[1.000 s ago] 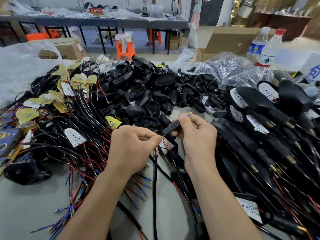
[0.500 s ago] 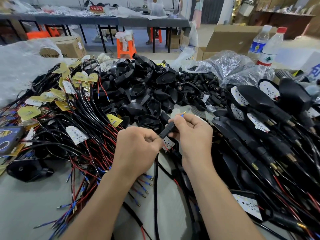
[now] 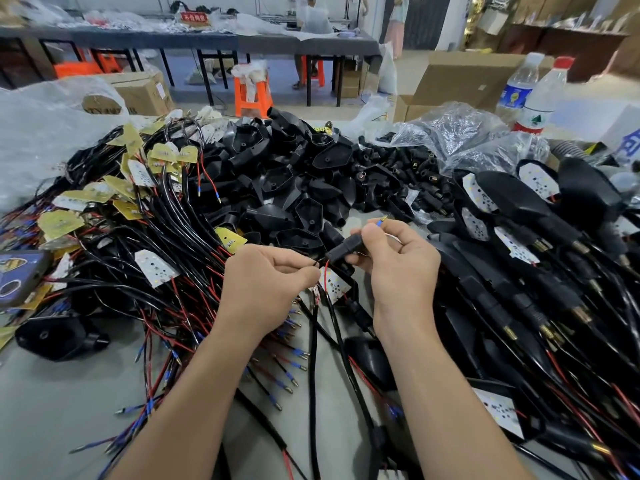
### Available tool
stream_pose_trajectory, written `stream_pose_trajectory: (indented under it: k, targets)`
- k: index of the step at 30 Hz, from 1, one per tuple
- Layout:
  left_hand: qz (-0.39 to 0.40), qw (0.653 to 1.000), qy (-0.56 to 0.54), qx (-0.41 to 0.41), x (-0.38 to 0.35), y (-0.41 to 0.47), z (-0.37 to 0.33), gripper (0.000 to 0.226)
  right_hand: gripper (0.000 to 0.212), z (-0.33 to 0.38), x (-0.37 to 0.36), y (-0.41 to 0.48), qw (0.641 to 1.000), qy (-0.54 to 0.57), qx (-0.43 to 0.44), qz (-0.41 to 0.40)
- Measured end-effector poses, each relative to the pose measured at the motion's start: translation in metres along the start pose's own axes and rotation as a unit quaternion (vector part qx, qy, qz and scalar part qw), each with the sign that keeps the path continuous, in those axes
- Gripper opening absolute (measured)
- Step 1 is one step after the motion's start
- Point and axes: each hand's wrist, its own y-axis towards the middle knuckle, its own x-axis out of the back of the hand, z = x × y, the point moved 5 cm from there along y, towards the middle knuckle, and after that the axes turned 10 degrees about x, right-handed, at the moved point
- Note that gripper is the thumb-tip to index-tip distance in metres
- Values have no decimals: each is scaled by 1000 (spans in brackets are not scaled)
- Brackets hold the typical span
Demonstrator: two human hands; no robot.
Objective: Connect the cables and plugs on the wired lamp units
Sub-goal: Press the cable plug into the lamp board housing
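Note:
My right hand [image 3: 398, 268] grips a small black plug sleeve [image 3: 344, 249] between thumb and fingers; a wire tip with a blue collar and brass pin [image 3: 382, 220] sticks out above the index finger. My left hand [image 3: 266, 289] pinches the red and black wires [image 3: 320, 265] that run into the sleeve's near end. A white LED board [image 3: 334, 284] lies just below both hands. The two hands are a few centimetres apart above the grey table [image 3: 62, 393].
A heap of wired LED boards [image 3: 138, 209] lies at the left, empty black lamp housings [image 3: 284, 181] at the centre back, black plug sleeves [image 3: 408, 171] behind right, finished lamp units [image 3: 536, 271] at the right. Two bottles [image 3: 533, 95] and plastic bags stand far right.
The right hand turned the sleeve flatter and moved slightly right. The left hand's pinch shifted along the wires toward the sleeve's end. The camera view dipped a little.

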Motion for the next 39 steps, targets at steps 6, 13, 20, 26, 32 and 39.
stream_pose_trajectory:
  k: [6, 13, 20, 26, 32, 39]
  targets:
    - [-90, 970, 135, -182, -9, -19, -17, 13, 7, -2, -1, -1, 997, -62, 24, 27]
    - [-7, 999, -13, -31, -5, -4, -3, 41, 10, -3, -7, 1, 996, 36, -55, 63]
    - [54, 996, 2, -67, -9, -9, -9, 29, 14, -5, -7, 1, 989, 23, -91, 113]
    - [35, 994, 17, -101, -15, -11, -18, 23, 24, -1, -9, 0, 995, 16, -40, 89]
    - [149, 987, 29, -43, -29, -9, -9, 44, 25, 2, -7, 21, 999, 23, -43, 6]
    - [85, 993, 63, -59, -21, -10, -11, 31, 30, 3, -36, 36, 992, -125, -6, 20]
